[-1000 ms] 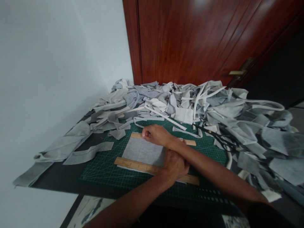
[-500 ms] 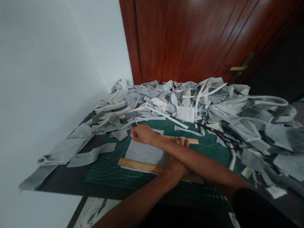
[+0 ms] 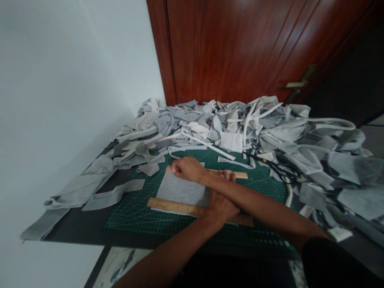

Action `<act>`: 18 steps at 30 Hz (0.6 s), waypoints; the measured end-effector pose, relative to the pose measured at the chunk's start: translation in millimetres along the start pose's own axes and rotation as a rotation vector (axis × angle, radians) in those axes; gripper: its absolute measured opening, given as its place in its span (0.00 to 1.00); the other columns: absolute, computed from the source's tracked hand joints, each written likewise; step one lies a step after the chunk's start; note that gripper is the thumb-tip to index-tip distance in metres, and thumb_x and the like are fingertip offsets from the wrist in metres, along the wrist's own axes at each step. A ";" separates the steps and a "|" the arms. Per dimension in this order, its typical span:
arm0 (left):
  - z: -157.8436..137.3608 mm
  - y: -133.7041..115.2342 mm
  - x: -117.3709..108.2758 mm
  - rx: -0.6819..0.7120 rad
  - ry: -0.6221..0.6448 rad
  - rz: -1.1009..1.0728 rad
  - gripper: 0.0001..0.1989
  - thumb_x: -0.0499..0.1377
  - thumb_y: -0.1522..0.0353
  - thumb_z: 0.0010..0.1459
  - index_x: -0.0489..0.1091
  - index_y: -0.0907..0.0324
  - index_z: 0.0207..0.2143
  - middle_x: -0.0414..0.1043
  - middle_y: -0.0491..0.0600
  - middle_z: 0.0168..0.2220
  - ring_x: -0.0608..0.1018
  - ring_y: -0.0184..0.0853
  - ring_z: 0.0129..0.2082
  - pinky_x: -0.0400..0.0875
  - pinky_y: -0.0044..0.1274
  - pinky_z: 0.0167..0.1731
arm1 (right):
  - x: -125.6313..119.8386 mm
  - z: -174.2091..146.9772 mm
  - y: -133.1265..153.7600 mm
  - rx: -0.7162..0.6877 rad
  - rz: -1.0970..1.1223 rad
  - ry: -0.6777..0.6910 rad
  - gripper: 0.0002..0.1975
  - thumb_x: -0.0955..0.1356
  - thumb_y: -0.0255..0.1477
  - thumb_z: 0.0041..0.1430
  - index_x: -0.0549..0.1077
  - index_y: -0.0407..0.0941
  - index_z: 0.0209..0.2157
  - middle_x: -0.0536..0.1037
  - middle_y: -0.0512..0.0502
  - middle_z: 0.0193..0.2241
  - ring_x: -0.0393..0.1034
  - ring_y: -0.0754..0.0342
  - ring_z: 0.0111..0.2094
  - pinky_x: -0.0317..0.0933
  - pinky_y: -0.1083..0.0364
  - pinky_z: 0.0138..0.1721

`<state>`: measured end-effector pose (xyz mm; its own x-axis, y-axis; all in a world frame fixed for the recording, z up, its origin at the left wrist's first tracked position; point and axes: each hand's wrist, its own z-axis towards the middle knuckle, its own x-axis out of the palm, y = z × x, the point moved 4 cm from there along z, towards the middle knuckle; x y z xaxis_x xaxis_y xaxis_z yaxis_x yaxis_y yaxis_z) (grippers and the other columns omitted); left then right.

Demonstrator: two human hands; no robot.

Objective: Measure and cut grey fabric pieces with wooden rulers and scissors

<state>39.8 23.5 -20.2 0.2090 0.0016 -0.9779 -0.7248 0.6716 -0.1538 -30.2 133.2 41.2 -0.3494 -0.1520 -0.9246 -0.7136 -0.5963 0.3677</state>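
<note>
A piece of grey fabric lies flat on a green cutting mat. Across its near edge rests one wooden ruler, and a second wooden ruler runs along its far edge. My left hand presses down over the fabric, its heel by the near ruler and its fingertips spread at the far one. Crossing above it, my right forearm leads to my right hand, closed in a fist at the far ruler's left part. Whatever that fist holds is hidden.
Grey and white fabric scraps heap along the back and right of the dark table. Black-handled scissors lie among them at right. Loose strips lie left. A white wall and a wooden door stand close behind.
My right hand has shifted a little to the right along the far ruler, uncovering its left end. My left hand keeps its place on the fabric and rulers. The view has shifted slightly.
</note>
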 end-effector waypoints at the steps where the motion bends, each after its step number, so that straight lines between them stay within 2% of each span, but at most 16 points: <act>1: 0.1 0.2 1.3 0.003 -0.007 -0.005 0.35 0.45 0.55 0.73 0.50 0.68 0.74 0.50 0.61 0.75 0.54 0.54 0.74 0.51 0.45 0.70 | -1.7 -4.3 -2.9 0.003 0.001 0.000 0.07 0.69 0.24 0.65 0.80 0.45 0.40 0.83 0.47 0.36 0.76 0.53 0.39 0.59 0.57 0.39; 5: -0.6 3.7 4.3 -0.045 -0.066 -0.072 0.39 0.51 0.56 0.69 0.49 0.70 0.74 0.50 0.64 0.74 0.54 0.55 0.74 0.52 0.46 0.70 | -9.0 -21.1 -15.5 0.010 0.000 0.008 0.07 0.69 0.23 0.63 0.81 0.45 0.39 0.83 0.47 0.34 0.76 0.53 0.37 0.58 0.57 0.39; 7: -1.1 4.3 3.5 -0.056 -0.096 -0.122 0.40 0.52 0.56 0.68 0.49 0.68 0.74 0.52 0.63 0.74 0.56 0.54 0.74 0.53 0.46 0.70 | -12.4 -28.5 -21.9 0.015 -0.013 0.016 0.07 0.70 0.23 0.62 0.81 0.45 0.39 0.83 0.47 0.34 0.76 0.53 0.37 0.58 0.57 0.39; 12: -1.3 2.5 0.0 -0.093 -0.098 -0.163 0.35 0.50 0.55 0.70 0.55 0.65 0.72 0.58 0.60 0.72 0.61 0.52 0.71 0.57 0.47 0.68 | -21.9 -42.4 -32.8 0.040 -0.070 0.050 0.06 0.70 0.24 0.62 0.81 0.45 0.38 0.83 0.47 0.33 0.76 0.53 0.37 0.58 0.57 0.40; 18: -1.0 -0.1 -2.1 -0.112 -0.071 -0.129 0.33 0.48 0.52 0.72 0.63 0.65 0.68 0.67 0.63 0.66 0.67 0.53 0.67 0.58 0.49 0.67 | -26.3 -51.5 -41.3 0.064 -0.075 0.089 0.06 0.71 0.23 0.59 0.81 0.45 0.37 0.83 0.47 0.33 0.76 0.52 0.36 0.56 0.57 0.37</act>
<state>38.7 22.7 -18.3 0.3477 -0.0243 -0.9373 -0.7567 0.5830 -0.2959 39.7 121.2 45.2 -0.2406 -0.1801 -0.9538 -0.7739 -0.5574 0.3005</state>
